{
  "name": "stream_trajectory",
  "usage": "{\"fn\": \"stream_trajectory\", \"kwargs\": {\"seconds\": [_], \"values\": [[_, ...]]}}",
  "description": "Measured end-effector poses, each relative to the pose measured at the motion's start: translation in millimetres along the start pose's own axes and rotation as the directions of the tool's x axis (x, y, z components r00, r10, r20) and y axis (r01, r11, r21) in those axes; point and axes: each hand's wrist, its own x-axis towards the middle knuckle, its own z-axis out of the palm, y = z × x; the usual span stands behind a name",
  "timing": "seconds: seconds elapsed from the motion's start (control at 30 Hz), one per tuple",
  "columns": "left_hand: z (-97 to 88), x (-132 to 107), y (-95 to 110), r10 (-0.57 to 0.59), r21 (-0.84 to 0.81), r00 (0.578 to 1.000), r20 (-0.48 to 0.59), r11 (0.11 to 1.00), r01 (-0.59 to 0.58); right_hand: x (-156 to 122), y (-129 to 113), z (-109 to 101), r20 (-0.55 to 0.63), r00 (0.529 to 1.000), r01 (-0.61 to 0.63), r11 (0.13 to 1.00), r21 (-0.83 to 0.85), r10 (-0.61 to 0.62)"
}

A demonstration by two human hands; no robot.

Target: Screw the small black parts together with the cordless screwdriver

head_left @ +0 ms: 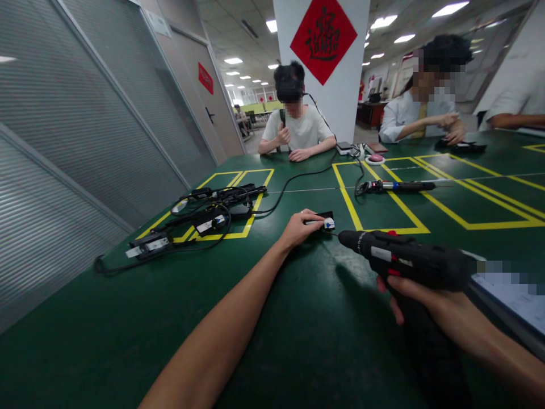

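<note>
Head view: just past twelve o'clock, the left hand [302,228] pins a small black part [331,216] to the surface [298,346], the right hand [430,298] gripping a drill [400,258], apparently aligning its bit [333,233], calling for steady aim.

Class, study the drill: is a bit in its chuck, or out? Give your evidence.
In: a thin bit sticks out of the drill, pointing towards the left hand. Whether it is spinning, I cannot tell.

Drill grip [426,335] partly hidden by right hand [440,302]; bit tip [330,232] indistinct; rightmost person [522,99] cut off.
</note>
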Motion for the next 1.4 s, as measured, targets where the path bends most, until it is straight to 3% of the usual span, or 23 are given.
{"fn": "stream_trajectory", "kwargs": {"seconds": [1.4], "values": [[-4.2,1.8,1.6,-0.036,-0.069,0.999,0.039,0.997,0.038,-3.8,-5.2,5.9,-0.064,0.998,-0.008,1.000,0.011,0.009]]}}
